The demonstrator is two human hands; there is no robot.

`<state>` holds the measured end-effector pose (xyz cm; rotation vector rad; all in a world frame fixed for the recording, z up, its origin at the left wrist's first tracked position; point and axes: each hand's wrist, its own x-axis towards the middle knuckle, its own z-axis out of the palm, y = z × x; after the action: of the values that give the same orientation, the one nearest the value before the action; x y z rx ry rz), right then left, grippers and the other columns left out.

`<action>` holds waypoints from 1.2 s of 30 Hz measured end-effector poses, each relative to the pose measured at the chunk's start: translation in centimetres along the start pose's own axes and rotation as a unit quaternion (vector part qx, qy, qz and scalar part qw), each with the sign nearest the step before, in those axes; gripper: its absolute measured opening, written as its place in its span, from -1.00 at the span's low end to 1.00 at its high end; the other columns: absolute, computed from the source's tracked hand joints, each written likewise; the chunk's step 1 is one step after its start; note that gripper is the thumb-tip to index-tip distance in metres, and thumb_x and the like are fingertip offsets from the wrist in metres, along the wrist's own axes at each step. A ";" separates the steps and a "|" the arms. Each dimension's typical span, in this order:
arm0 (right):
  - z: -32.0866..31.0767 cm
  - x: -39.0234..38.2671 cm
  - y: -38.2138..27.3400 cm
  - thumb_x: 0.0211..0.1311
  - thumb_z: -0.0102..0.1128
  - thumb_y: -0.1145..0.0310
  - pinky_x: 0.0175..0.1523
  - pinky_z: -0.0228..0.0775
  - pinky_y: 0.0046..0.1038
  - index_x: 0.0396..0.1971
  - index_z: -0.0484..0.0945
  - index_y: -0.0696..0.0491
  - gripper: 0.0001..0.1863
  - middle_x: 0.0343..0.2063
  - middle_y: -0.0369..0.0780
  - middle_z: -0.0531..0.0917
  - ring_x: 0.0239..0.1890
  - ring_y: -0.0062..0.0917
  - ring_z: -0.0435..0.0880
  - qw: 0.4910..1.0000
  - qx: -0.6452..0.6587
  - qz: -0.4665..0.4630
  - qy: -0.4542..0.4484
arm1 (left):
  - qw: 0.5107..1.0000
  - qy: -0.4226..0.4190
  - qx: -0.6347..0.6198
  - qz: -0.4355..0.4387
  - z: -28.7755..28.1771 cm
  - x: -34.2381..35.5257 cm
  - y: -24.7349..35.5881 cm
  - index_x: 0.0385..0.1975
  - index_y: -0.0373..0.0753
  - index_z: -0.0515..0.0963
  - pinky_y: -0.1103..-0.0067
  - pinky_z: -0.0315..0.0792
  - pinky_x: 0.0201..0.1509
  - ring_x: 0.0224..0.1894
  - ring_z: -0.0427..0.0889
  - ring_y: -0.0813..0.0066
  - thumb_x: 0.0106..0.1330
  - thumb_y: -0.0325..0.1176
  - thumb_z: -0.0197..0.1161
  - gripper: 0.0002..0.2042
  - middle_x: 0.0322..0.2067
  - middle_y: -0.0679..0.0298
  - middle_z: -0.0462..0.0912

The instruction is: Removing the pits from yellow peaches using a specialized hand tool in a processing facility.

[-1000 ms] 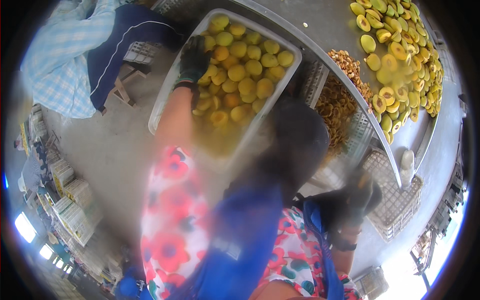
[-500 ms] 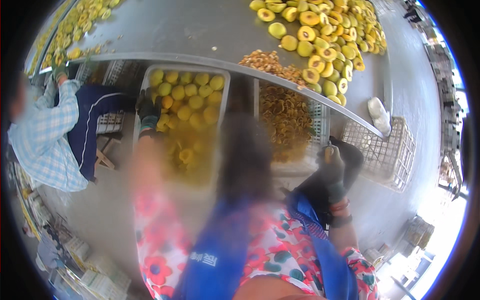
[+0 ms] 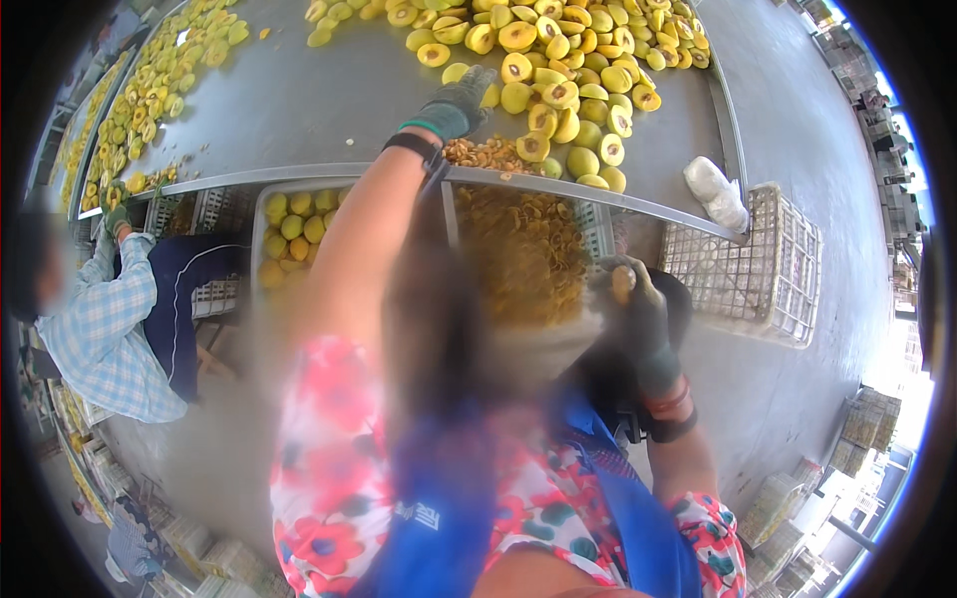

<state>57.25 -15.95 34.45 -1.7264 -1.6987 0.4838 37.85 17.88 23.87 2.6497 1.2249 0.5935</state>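
Note:
My left hand [image 3: 457, 106], in a dark grey glove with a green cuff, reaches over the metal table's edge, fingers stretched out. It is beside a pile of halved yellow peaches [image 3: 518, 37], some showing brown centres. Just under its wrist lies a small heap of orange-brown scraps [image 3: 485, 153]. My right hand [image 3: 643, 317], also gloved, is closed near my knee around a short tan, rounded piece [image 3: 623, 284] that looks like a handle; the rest of it is hidden. Whole yellow peaches [image 3: 296, 227] fill a white crate left of my arm, partly covered by it.
Brown curled scraps [image 3: 523, 239] fill a crate under the table [image 3: 299, 90]. A white plastic bundle [image 3: 714, 192] lies at the table's right corner, above a white grid crate [image 3: 743, 264]. At left, a co-worker in a checked shirt [image 3: 105, 314] sits by another fruit pile [image 3: 150, 90].
My left hand has gone from the crate of whole peaches up and right to the halved peaches on the table. My right hand stays closed by my knee. The whole view has shifted.

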 end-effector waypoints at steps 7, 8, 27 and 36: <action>-4.5 -2.8 1.2 0.08 0.19 0.57 -0.28 0.46 -0.50 -0.24 0.48 0.07 -0.78 -0.39 -0.29 0.58 -0.38 -0.54 0.60 0.995 0.030 0.017 0.088 | 0.975 -0.201 0.035 -0.092 3.4 3.7 -1.1 0.12 -0.06 0.32 0.29 0.37 0.15 0.12 0.43 0.05 0.08 -0.19 0.29 -0.45 0.14 0.04 0.35; -4.9 -3.0 1.7 0.08 0.19 0.57 -0.28 0.46 -0.50 -0.24 0.48 0.07 -0.78 -0.39 -0.29 0.58 -0.38 -0.54 0.60 0.995 0.035 0.016 0.090 | 0.972 -0.195 -0.065 -0.111 3.0 3.2 -1.9 0.10 -0.07 0.34 0.30 0.40 0.11 0.07 0.46 0.02 0.07 -0.19 0.31 -0.45 0.06 0.03 0.43; -19.2 3.5 -13.7 0.18 0.12 0.50 -0.29 0.38 -0.67 0.06 0.36 0.19 -0.58 -0.21 -0.25 0.55 -0.31 -0.63 0.52 0.794 0.100 -0.392 0.454 | 0.652 -0.185 -0.732 -0.071 -5.2 -16.0 29.6 0.02 -0.26 0.39 0.65 0.44 -0.28 -0.27 0.55 0.55 0.41 -0.29 -0.06 -0.71 -0.25 0.33 0.56; -16.8 1.0 -18.5 0.24 0.08 0.50 -0.44 0.45 -0.57 -0.04 0.36 0.20 -0.70 -0.44 -0.10 0.60 -0.52 -0.54 0.58 0.781 0.375 -0.397 0.303 | 0.814 -0.109 -0.560 0.105 -3.4 -22.5 38.6 -0.10 -0.32 0.38 0.51 0.48 -0.22 -0.22 0.58 0.35 0.38 -0.32 -0.10 -0.76 -0.26 0.15 0.56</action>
<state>55.05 -19.32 59.09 -0.4111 -1.2976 0.1235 50.04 -24.42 32.38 1.7274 0.2804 0.7065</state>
